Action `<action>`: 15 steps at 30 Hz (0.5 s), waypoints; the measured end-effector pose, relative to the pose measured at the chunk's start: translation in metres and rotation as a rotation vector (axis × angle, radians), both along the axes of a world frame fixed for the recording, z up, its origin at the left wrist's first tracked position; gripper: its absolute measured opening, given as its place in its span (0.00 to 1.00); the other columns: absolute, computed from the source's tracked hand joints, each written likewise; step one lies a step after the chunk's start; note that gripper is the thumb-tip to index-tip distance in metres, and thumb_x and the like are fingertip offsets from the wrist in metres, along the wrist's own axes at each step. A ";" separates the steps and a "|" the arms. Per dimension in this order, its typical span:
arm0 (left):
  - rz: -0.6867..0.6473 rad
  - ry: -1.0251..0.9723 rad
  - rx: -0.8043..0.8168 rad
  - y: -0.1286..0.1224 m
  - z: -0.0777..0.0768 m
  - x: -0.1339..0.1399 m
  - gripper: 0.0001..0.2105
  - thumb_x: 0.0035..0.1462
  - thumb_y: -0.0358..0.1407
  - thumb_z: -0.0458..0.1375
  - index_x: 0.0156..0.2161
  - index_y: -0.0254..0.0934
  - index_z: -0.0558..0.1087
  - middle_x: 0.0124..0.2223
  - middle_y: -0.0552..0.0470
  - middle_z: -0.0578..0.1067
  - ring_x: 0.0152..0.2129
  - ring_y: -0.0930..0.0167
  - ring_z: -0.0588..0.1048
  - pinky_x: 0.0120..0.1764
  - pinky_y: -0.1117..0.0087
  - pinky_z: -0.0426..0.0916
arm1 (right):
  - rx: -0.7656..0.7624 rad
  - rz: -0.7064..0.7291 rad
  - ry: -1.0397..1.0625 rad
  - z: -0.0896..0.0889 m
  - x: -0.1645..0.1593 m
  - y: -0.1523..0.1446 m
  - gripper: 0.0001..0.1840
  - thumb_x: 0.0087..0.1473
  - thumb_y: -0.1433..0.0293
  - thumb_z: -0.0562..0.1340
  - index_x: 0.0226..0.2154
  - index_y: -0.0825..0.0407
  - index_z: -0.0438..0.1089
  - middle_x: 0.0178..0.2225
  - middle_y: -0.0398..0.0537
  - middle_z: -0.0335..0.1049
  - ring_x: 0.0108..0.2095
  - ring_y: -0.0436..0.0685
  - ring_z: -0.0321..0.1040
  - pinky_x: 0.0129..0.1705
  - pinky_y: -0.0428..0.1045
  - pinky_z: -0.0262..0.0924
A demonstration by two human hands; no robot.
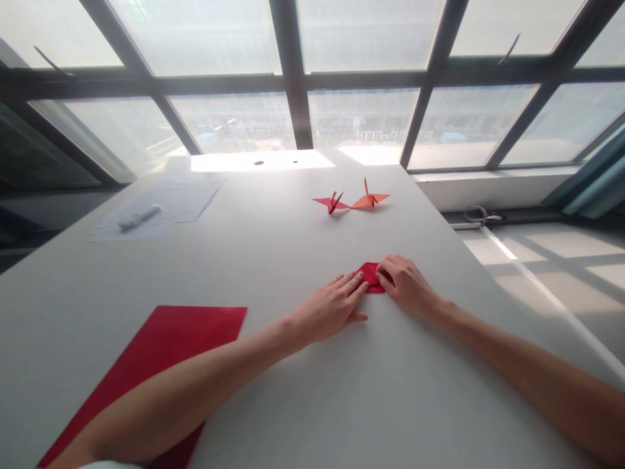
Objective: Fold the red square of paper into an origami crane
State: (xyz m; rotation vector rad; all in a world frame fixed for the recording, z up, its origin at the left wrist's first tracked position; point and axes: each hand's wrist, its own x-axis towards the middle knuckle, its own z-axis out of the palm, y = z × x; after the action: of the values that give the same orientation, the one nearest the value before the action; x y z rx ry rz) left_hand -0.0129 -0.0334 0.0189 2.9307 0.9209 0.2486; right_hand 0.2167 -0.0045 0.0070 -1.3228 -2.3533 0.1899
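A small folded piece of red paper [372, 276] lies on the white table between my two hands. My left hand [336, 303] rests flat, its outstretched fingertips on the paper's left side. Curled fingers and thumb of my right hand [403, 280] pinch the paper's right edge. Part of the paper is hidden under the fingers of both hands. Farther back stand two folded paper cranes, a red crane [333, 204] and an orange crane [372, 198], with wing tips meeting or nearly so.
A large red sheet [195, 332] lies at the left front, partly under my left forearm. White papers [195, 202] with a white, pen-like tube [139, 217] on them lie at the back left. Windows rise behind the table [263, 260]. A coiled cable [476, 215] lies beyond its right edge.
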 end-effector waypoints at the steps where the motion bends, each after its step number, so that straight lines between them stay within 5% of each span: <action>1: -0.003 -0.005 0.002 0.000 -0.001 0.000 0.29 0.67 0.49 0.43 0.65 0.30 0.54 0.66 0.35 0.58 0.65 0.60 0.54 0.63 0.57 0.53 | -0.004 0.012 0.002 0.000 0.000 -0.001 0.06 0.61 0.72 0.55 0.32 0.50 0.65 0.35 0.49 0.69 0.39 0.57 0.62 0.43 0.51 0.52; 15: 0.003 -0.016 -0.023 0.000 0.000 0.000 0.29 0.67 0.48 0.45 0.64 0.30 0.54 0.66 0.36 0.58 0.64 0.62 0.55 0.63 0.60 0.51 | -0.032 -0.013 0.039 -0.002 -0.001 -0.001 0.07 0.60 0.69 0.56 0.30 0.50 0.64 0.33 0.46 0.68 0.38 0.56 0.62 0.43 0.51 0.51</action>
State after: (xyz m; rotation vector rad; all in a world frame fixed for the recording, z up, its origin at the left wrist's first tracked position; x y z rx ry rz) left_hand -0.0131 -0.0331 0.0185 2.9017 0.9202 0.2595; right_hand 0.2157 -0.0053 0.0047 -1.3369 -2.3180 0.2486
